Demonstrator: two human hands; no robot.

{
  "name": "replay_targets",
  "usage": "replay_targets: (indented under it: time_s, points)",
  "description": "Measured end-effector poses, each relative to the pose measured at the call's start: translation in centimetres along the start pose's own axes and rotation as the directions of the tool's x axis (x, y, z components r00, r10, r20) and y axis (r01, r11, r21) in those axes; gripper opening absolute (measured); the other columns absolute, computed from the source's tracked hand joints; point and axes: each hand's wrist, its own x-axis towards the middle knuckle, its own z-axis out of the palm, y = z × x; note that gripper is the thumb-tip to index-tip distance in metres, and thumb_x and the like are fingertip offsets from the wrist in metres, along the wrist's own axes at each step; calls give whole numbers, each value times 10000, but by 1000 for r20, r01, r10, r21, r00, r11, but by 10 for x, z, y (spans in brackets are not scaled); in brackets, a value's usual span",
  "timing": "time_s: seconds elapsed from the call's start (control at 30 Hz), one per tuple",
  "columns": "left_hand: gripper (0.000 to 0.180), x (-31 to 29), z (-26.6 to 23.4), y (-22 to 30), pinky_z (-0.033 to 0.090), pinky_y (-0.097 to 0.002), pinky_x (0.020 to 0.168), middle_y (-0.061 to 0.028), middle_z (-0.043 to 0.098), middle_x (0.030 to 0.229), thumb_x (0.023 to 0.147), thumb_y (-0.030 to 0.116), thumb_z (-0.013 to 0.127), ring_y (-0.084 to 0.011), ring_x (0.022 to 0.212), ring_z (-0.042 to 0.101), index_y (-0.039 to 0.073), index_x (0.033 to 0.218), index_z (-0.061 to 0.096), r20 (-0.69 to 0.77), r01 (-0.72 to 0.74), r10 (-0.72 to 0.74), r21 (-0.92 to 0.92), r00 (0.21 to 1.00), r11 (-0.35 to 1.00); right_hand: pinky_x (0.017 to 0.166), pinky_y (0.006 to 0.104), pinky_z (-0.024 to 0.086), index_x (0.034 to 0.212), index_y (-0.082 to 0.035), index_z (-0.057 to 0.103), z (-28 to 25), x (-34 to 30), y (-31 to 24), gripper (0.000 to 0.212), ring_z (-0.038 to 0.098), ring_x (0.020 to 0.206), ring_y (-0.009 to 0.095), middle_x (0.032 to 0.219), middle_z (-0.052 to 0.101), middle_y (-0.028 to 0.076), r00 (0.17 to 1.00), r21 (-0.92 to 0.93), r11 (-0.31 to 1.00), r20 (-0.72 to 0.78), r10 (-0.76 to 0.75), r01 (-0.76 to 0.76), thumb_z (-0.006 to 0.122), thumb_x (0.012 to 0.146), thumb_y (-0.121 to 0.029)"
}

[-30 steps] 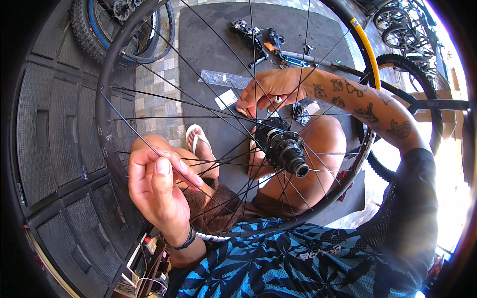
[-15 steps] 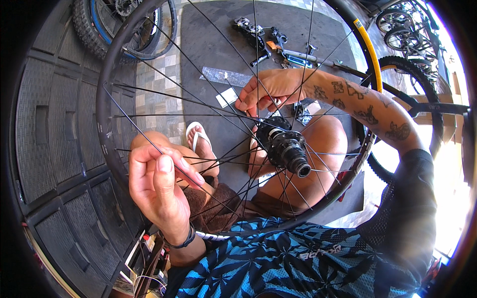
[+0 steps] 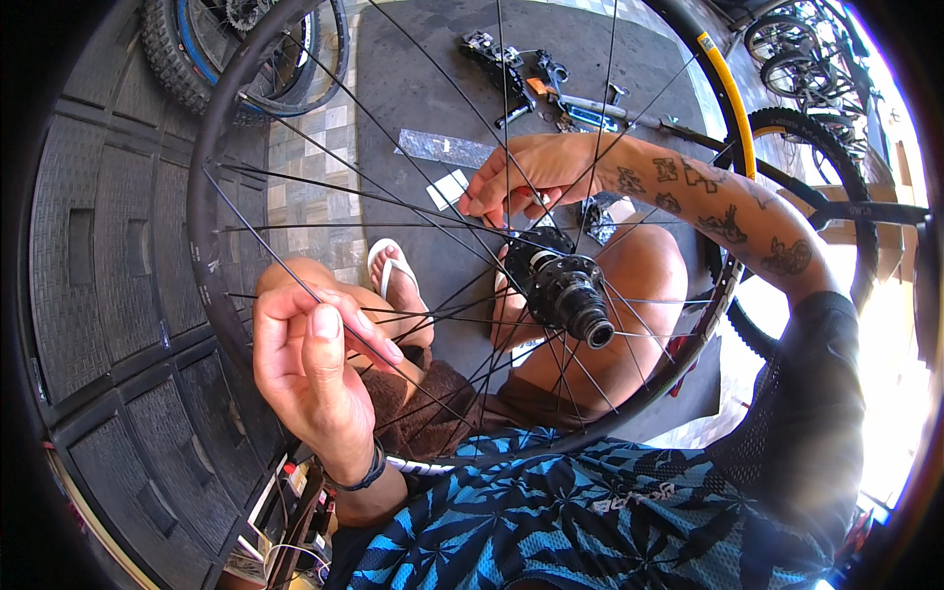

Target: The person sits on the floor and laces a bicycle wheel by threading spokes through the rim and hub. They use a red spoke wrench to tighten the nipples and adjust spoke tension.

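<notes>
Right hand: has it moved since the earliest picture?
Yes, slightly: the right hand has shifted left, bringing its fingertips closer in the view to the white card on the mat.

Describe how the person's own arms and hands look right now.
The left hand and right hand are both ungloved. A thin, dark wristband circles the left wrist. Dark outline tattoos mark the right forearm; a black fabric sleeve covers the arm above them.
</notes>
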Motion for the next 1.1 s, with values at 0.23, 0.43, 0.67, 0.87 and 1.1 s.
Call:
replay_targets:
  time_s: [0.23,0.43,0.67,0.87,1.1]
  points:
    - [194,2,0,-2,496,-267,479,-68,559,822,1083,197,555,-129,559,548,6,1118,551,-14,-1,1,0,1000,1000,440,190,383,871,39,721,-1,3,4,249,523,592,13,1125,702,51,999,5,1000,-47,5,-4,704,974,-187]
    - [193,2,-1,-2,498,-265,480,-66,564,819,1084,199,556,-125,565,548,9,1115,554,2,2,-2,6,1000,1000,432,185,384,867,33,725,-3,6,6,250,528,593,15,968,720,38,999,22,999,-33,-25,26,708,977,-191]
    - [190,3,2,-1,502,-257,476,-81,586,823,1079,190,546,-138,548,571,5,1122,550,4,-15,14,45,1000,999,365,173,318,1015,49,708,-1,2,3,229,521,577,20,932,708,58,999,18,1000,-32,12,-12,710,971,-175]
    - [199,-10,18,0,569,-305,542,-138,631,818,1062,139,533,-170,563,610,-20,1178,505,170,-46,43,10,985,999,341,158,279,1038,-18,705,1,-1,2,196,503,547,0,840,670,-3,987,22,991,98,127,-129,733,960,-196]
    - [215,-20,46,5,402,-225,540,12,587,845,996,49,692,-38,619,459,20,1199,628,431,147,-228,213,873,966,348,146,325,1060,-43,692,-5,-1,9,198,514,546,-24,814,643,-40,963,-74,987,221,152,-139,739,940,-193]
